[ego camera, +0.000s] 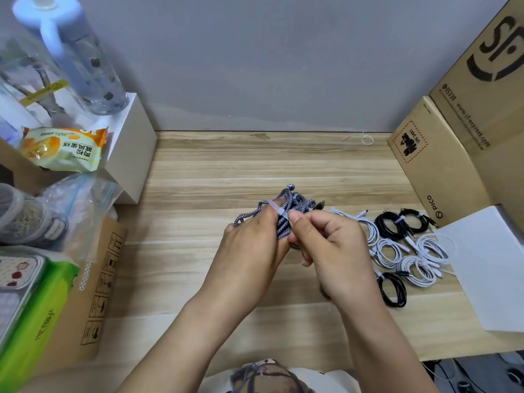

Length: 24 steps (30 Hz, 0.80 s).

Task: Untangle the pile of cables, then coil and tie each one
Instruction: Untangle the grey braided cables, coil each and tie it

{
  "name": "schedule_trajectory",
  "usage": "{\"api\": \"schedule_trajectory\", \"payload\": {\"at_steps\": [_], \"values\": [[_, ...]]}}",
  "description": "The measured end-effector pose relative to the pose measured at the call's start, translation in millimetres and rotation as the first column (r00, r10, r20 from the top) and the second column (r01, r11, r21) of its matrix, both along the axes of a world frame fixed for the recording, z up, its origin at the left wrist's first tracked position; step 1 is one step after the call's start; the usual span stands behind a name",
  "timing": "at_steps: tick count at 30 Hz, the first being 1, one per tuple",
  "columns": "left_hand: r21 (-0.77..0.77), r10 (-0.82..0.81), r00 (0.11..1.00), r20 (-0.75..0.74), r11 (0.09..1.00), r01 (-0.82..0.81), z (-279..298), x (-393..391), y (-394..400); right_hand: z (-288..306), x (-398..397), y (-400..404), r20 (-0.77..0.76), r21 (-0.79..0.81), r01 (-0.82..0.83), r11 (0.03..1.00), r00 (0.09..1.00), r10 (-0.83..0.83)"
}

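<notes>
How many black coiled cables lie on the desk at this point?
3. Two sit side by side at the back of the finished group: one and its neighbour nearer the cardboard box. The third lies nearest the person. None seems hidden.

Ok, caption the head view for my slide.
Both hands hold a braided cable, fitting a white tie; tied coils lie right.

Soft, even indoor light, faint shadows; wide-angle bending at edges, slight blur overall.
</notes>
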State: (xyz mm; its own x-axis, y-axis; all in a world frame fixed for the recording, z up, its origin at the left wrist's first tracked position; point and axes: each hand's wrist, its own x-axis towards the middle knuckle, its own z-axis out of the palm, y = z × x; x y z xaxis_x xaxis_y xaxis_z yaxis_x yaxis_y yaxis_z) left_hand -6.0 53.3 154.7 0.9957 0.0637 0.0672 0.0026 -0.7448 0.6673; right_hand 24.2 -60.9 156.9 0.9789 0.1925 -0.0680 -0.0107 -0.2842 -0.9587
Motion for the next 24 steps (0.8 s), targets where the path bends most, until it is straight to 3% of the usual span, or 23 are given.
{"api": "schedule_trajectory", "payload": {"at_steps": [2, 4, 6, 8, 10, 15, 20, 24], "values": [[0.118, -0.032, 0.999, -0.015, 0.992, 0.034, -5.1, 0.9, -0.8, 0.0, 2.5, -2.3, -0.024, -0.061, -0.028, 0.998, 0.999, 0.026], [0.207, -0.067, 0.995, -0.07, 0.975, 0.08, -11.4, 1.4, 0.5, 1.8, 4.0, -5.9, -0.008, -0.221, -0.092, 0.971, 0.996, 0.093], [0.269, -0.096, 0.988, -0.123, 0.955, 0.126, -17.0, 1.8, 3.3, 2.4, 2.8, -9.4, 0.089, -0.535, -0.114, 0.837, 0.978, 0.19], [0.281, -0.105, 0.985, -0.135, 0.95, 0.14, -20.6, 1.5, 5.7, 5.4, 1.8, -7.9, 0.3, -0.687, 0.065, 0.724, 0.932, 0.201], [0.287, -0.116, 0.988, -0.101, 0.948, 0.14, -23.1, 2.0, 5.5, 8.1, 3.0, -4.8, 0.425, -0.606, 0.181, 0.775, 0.897, 0.122], [0.285, -0.138, 0.985, -0.105, 0.944, 0.163, -27.6, 1.9, -1.5, 1.9, 15.6, 1.0, 0.301, -0.33, -0.036, 0.943, 0.943, 0.141], [0.146, -0.18, 0.978, -0.106, 0.97, 0.195, -11.7, 1.7, -0.7, -1.2, 9.5, 8.4, 0.475, -0.312, 0.023, 0.95, 0.869, 0.135], [-0.071, -0.118, 0.984, -0.129, 0.991, 0.11, -14.8, 1.1, -1.6, 9.7, -7.1, 16.9, 0.46, -0.07, -0.076, 0.995, 0.882, 0.1]]}}
